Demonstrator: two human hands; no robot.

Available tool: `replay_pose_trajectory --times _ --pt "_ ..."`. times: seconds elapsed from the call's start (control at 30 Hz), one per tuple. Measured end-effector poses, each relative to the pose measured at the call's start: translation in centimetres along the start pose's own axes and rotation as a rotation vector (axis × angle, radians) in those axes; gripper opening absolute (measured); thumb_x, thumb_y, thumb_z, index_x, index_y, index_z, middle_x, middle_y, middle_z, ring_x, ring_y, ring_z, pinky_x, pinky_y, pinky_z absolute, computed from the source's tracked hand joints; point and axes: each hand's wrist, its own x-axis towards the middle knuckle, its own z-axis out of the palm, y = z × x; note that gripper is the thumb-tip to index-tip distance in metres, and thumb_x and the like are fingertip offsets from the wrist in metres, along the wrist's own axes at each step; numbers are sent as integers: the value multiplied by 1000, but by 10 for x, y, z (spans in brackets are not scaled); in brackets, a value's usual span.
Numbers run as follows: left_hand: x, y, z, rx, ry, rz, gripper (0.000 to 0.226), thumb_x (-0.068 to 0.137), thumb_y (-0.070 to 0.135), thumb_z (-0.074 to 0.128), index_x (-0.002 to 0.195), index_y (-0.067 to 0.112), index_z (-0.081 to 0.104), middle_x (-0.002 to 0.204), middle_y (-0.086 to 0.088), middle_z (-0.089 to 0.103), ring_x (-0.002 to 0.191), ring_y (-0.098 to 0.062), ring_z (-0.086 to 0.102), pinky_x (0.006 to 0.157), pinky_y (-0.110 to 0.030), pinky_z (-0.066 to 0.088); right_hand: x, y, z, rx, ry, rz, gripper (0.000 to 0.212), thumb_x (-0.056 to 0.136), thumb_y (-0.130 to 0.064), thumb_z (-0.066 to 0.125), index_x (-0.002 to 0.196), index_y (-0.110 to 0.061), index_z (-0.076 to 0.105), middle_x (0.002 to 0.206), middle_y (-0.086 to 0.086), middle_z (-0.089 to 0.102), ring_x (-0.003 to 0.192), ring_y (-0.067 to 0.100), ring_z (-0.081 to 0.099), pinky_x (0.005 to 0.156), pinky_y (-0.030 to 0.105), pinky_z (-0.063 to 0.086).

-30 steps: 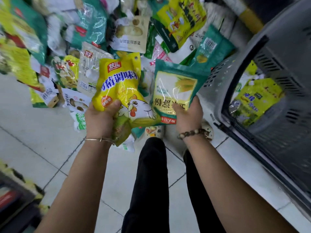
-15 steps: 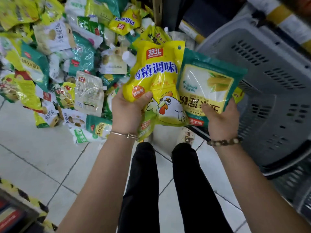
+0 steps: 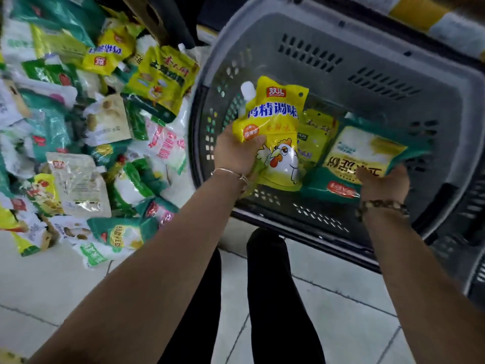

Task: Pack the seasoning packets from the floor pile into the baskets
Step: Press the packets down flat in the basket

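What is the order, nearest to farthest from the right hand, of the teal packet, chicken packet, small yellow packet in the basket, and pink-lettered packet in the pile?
1. teal packet, in the right hand.
2. small yellow packet, lying in the basket, just left.
3. chicken packet, in the left hand.
4. pink-lettered packet, floor pile, far left.
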Motion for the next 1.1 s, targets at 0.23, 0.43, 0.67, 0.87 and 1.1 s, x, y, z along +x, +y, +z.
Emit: replay_pose_trajectory --times 0.23,0.43,0.67,0.87,1.1 --pt "58 -57 77 289 -70 -64 44 73 25 73 111 3 63 110 -19 65 104 -31 61 93 -42 48 72 54 40 -100 -36 93 40 79 -8 68 115 -1 55 119 17 61 109 31 57 86 37 45" --pt "93 -115 114 540 -219 -28 37 81 23 70 114 7 63 113 -17 65 107 -31 59 94 -38 47 104 101 79 -47 -105 93 41 80 -9 69 116 -1 54 118 16 61 106 28 58 84 31 44" --pt "124 -140 140 552 -269 18 36 82 15 68 117 6 62 114 -17 64 108 -29 58 92 -34 46 113 139 107 45 -194 116 43 80 0 67 121 0 53 118 15 60 107 25 57 90 32 46" --pt "142 -156 138 729 -318 -10 33 85 16 63 116 6 60 116 -18 63 109 -31 57 92 -35 45 126 155 122 -87 -232 296 46 82 -16 69 123 1 54 122 14 59 109 25 57 79 23 41" --pt "130 -139 121 945 -181 375 53 82 16 63 133 16 45 127 -16 50 113 -34 50 88 -41 44 121 135 115 -142 -26 303 57 81 -14 68 131 -9 41 130 14 52 118 27 51 92 32 42"
